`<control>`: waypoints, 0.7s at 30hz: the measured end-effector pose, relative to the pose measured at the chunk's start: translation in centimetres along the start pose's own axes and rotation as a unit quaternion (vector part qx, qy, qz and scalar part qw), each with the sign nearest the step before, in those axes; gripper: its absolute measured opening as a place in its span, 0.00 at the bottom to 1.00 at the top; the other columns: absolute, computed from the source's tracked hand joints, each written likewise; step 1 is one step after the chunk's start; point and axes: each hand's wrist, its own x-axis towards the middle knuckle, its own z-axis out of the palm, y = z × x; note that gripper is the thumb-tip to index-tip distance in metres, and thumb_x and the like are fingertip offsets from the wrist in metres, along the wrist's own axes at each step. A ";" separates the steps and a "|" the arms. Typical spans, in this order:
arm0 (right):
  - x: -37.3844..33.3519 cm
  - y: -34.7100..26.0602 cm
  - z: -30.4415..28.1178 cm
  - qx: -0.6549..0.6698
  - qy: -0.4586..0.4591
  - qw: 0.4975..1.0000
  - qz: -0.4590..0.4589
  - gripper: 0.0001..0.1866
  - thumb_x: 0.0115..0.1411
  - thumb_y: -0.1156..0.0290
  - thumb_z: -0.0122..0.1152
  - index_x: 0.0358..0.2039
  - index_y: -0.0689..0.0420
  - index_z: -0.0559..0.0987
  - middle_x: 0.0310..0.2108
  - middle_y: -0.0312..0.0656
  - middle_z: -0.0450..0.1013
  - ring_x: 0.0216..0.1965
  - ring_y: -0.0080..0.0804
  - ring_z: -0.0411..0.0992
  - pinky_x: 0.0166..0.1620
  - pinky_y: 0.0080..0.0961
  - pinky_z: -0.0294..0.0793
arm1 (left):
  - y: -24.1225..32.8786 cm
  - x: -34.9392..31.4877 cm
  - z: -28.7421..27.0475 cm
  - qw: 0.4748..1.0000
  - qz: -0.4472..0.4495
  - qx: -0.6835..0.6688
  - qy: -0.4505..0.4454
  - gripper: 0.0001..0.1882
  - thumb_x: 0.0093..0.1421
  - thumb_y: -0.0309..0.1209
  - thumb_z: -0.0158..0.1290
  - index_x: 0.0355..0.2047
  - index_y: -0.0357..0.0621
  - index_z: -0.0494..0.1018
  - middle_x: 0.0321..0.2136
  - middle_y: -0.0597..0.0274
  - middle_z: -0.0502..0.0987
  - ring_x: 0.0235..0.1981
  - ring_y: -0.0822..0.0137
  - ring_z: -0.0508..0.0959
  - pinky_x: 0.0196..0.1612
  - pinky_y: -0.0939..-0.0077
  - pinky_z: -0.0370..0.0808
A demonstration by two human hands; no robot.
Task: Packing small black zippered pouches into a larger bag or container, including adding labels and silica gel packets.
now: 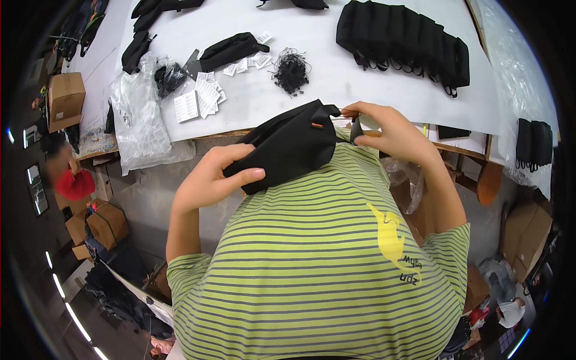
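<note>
The left hand (217,171) was closed round the left end of a black pouch (291,147), thumb across its face, while the right hand (389,131), fingers bent toward the thumb, had hold of a dark strip (357,128) at its right end. The pouch was at the near edge of a white table (336,87), with white labels (207,96) on its far left and black bags (402,45) on its far right

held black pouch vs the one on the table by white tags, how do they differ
The held pouch is off the table; the table pouch lies on it. The held pouch shows an orange tab; none shows on the table pouch. The held pouch looks larger in view than the table pouch. Both are black.
</note>
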 end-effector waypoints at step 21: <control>1.9 7.4 -2.3 0.732 0.343 0.589 -0.008 0.07 0.52 0.68 0.64 0.29 0.56 0.77 0.27 0.35 0.74 0.25 0.22 0.68 0.30 0.19 0.67 | 2.3 1.9 0.0 1.000 -0.014 0.010 -0.013 0.11 0.57 0.32 0.53 0.34 0.36 0.69 0.19 0.63 0.72 0.19 0.77 0.71 0.23 0.81 0.69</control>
